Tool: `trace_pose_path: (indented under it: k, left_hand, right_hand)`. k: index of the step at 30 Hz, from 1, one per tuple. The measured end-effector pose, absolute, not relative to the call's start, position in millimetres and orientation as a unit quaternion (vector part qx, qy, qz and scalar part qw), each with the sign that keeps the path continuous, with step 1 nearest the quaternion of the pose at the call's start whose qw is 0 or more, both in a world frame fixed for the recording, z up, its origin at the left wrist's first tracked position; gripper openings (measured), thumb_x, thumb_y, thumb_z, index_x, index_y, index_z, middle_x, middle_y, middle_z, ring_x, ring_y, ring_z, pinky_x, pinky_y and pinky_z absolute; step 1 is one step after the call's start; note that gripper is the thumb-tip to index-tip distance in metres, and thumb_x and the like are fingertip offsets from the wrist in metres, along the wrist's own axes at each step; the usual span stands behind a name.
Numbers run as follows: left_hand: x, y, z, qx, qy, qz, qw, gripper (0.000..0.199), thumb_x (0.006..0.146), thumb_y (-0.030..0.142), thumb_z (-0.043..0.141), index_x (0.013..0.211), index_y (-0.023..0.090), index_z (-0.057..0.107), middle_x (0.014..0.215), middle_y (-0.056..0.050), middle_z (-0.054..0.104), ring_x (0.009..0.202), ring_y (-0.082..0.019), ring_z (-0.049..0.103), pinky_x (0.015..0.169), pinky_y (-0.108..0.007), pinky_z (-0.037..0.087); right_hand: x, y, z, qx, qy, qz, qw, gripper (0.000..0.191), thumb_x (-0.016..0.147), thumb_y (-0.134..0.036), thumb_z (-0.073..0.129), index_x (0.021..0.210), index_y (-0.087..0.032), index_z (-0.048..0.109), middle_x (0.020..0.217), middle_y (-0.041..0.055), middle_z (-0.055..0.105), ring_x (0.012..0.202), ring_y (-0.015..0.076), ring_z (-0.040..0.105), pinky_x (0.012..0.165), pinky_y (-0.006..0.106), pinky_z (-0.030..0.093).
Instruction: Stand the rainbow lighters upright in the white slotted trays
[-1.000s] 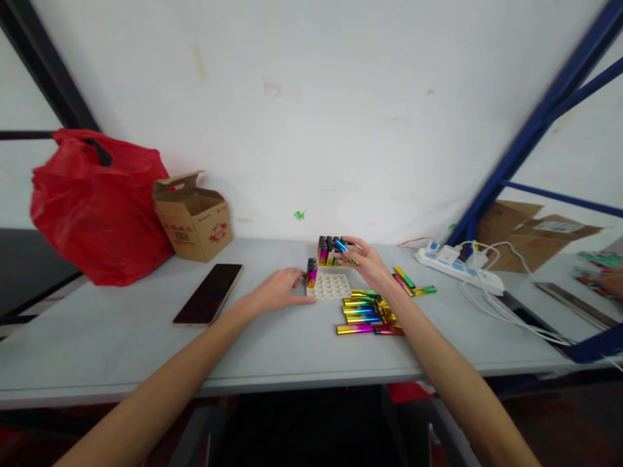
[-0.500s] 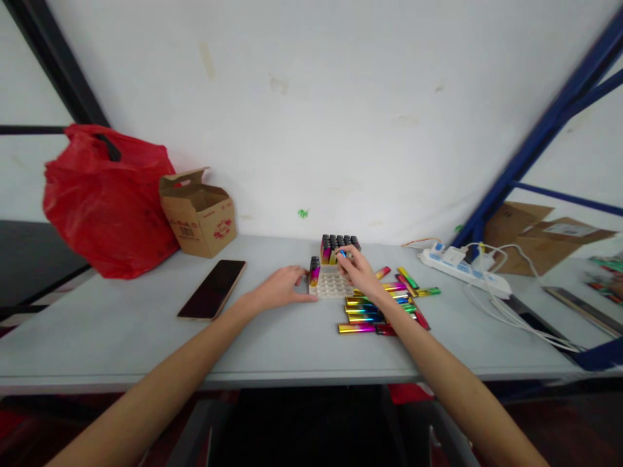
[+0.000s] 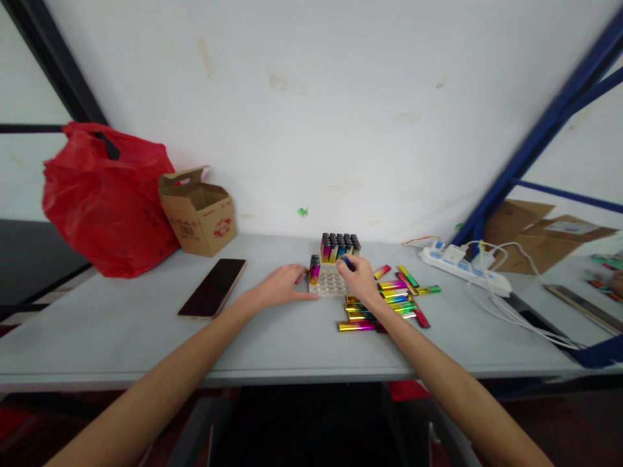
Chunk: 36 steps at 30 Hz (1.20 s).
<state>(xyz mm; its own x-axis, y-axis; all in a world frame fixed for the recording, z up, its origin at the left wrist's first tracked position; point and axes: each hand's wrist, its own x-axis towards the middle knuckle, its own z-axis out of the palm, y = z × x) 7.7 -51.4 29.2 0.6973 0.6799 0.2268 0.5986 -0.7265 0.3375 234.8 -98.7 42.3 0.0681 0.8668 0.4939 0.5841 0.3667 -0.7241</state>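
A pale lighter tray (image 3: 331, 283) with rows of round holes lies on the table. Several lighters (image 3: 341, 248) with black tops stand upright in its back rows, and a few more lighters (image 3: 315, 270) stand along its left side. My left hand (image 3: 285, 285) grips the tray's left end, thumb at the front corner and fingers by the side. Over the tray's right part, my right hand (image 3: 360, 277) pinches a dark blue lighter (image 3: 347, 263); its lower end is hidden. Loose shiny lighters (image 3: 357, 326) in several colours lie in a pile under and beside my right forearm.
A phone (image 3: 213, 288) lies left of my left hand. Behind it stand an open cardboard box (image 3: 204, 224) and a red plastic bag (image 3: 109, 201). A power strip (image 3: 464, 271) with white cables lies to the right, near a blue metal frame (image 3: 535, 143). The table's front edge (image 3: 311, 376) is close.
A blue lighter now stands among those in the back rows. My right hand has shifted slightly right and toward me, with a dark blue lighter in its fingers. My left hand stays put.
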Motion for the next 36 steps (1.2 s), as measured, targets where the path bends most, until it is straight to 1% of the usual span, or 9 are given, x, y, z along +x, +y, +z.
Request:
trace_pose_path:
  k: [4, 7, 15, 21, 24, 26, 28, 31, 36]
  left_hand:
    - [8.2, -52.8, 31.0, 0.913, 0.35, 0.171, 0.121, 0.067, 0.075, 0.079, 0.063, 0.098, 0.016, 0.064, 0.086, -0.006, 0.064, 0.075, -0.022, 0.059, 0.067, -0.031, 0.041]
    - [8.0, -53.2, 31.3, 0.913, 0.354, 0.166, 0.12, 0.068, 0.075, 0.079, 0.062, 0.098, 0.016, 0.064, 0.086, -0.006, 0.064, 0.075, -0.023, 0.059, 0.067, -0.031, 0.041]
    - [7.2, -49.9, 27.9, 0.913, 0.353, 0.164, 0.123, 0.069, 0.074, 0.08, 0.062, 0.101, 0.016, 0.064, 0.087, -0.006, 0.064, 0.076, -0.023, 0.059, 0.068, -0.031, 0.041]
    - [7.2, -51.6, 29.1, 0.911, 0.352, 0.174, 0.126, 0.066, 0.074, 0.08, 0.062, 0.096, 0.017, 0.064, 0.086, -0.006, 0.064, 0.075, -0.023, 0.059, 0.066, -0.031, 0.041]
    - [7.6, -53.0, 30.4, 0.91, 0.354, 0.174, 0.128, 0.066, 0.074, 0.079, 0.062, 0.096, 0.017, 0.064, 0.085, -0.005, 0.064, 0.074, -0.022, 0.058, 0.066, -0.032, 0.041]
    - [7.9, -53.2, 30.7, 0.91, 0.354, 0.176, 0.128, 0.067, 0.073, 0.079, 0.063, 0.098, 0.017, 0.065, 0.084, -0.005, 0.063, 0.073, -0.022, 0.058, 0.066, -0.031, 0.041]
    - [7.9, -53.0, 30.6, 0.91, 0.355, 0.175, 0.127, 0.068, 0.073, 0.08, 0.062, 0.099, 0.017, 0.065, 0.084, -0.005, 0.063, 0.074, -0.022, 0.058, 0.066, -0.031, 0.041]
    - [7.8, -52.6, 30.6, 0.911, 0.356, 0.169, 0.124, 0.07, 0.074, 0.081, 0.061, 0.101, 0.017, 0.065, 0.086, -0.006, 0.064, 0.075, -0.023, 0.059, 0.067, -0.032, 0.042]
    - [7.7, -52.9, 30.5, 0.912, 0.356, 0.165, 0.116, 0.069, 0.074, 0.081, 0.061, 0.1, 0.017, 0.064, 0.087, -0.006, 0.064, 0.075, -0.023, 0.059, 0.066, -0.032, 0.042]
  right_hand:
    - [232.6, -101.3, 44.6, -0.516, -0.686, 0.162, 0.487, 0.04, 0.093, -0.052, 0.048, 0.069, -0.02, 0.046, 0.061, -0.0045, 0.041, 0.06, 0.0121, 0.04, 0.058, 0.026, 0.028]
    - [232.1, -101.9, 45.2, -0.518, -0.686, 0.148, 0.488, 0.043, 0.093, -0.053, 0.05, 0.066, -0.021, 0.043, 0.059, -0.0047, 0.038, 0.059, 0.0119, 0.039, 0.057, 0.026, 0.027]
    - [236.0, -99.6, 43.9, -0.546, -0.668, 0.121, 0.49, 0.035, 0.087, -0.042, 0.049, 0.06, -0.022, 0.038, 0.057, -0.0044, 0.032, 0.057, 0.0119, 0.036, 0.056, 0.027, 0.024]
    - [235.4, -101.5, 46.0, -0.514, -0.696, 0.153, 0.478, 0.04, 0.098, -0.054, 0.045, 0.074, -0.022, 0.046, 0.062, -0.0038, 0.045, 0.06, 0.0139, 0.044, 0.058, 0.027, 0.033]
    - [236.1, -101.5, 46.4, -0.476, -0.74, 0.137, 0.455, 0.037, 0.102, -0.052, 0.041, 0.084, -0.021, 0.053, 0.079, 0.0022, 0.058, 0.072, 0.0164, 0.054, 0.064, 0.028, 0.04]
    - [236.5, -101.6, 46.7, -0.46, -0.768, 0.083, 0.437, 0.039, 0.102, -0.052, 0.043, 0.082, -0.021, 0.055, 0.087, 0.0055, 0.059, 0.08, 0.0182, 0.056, 0.071, 0.029, 0.042]
    - [236.4, -101.9, 46.8, -0.458, -0.787, 0.058, 0.408, 0.042, 0.101, -0.053, 0.045, 0.075, -0.021, 0.053, 0.078, 0.0036, 0.057, 0.076, 0.0176, 0.054, 0.071, 0.029, 0.04]
    - [235.3, -102.2, 46.2, -0.475, -0.791, 0.103, 0.372, 0.044, 0.102, -0.053, 0.044, 0.072, -0.021, 0.051, 0.064, -0.0015, 0.055, 0.06, 0.0146, 0.05, 0.062, 0.028, 0.035]
    - [232.7, -100.4, 41.4, -0.47, -0.801, 0.151, 0.338, 0.042, 0.103, -0.052, 0.045, 0.081, -0.019, 0.06, 0.073, 0.0019, 0.068, 0.065, 0.0157, 0.057, 0.064, 0.026, 0.037]
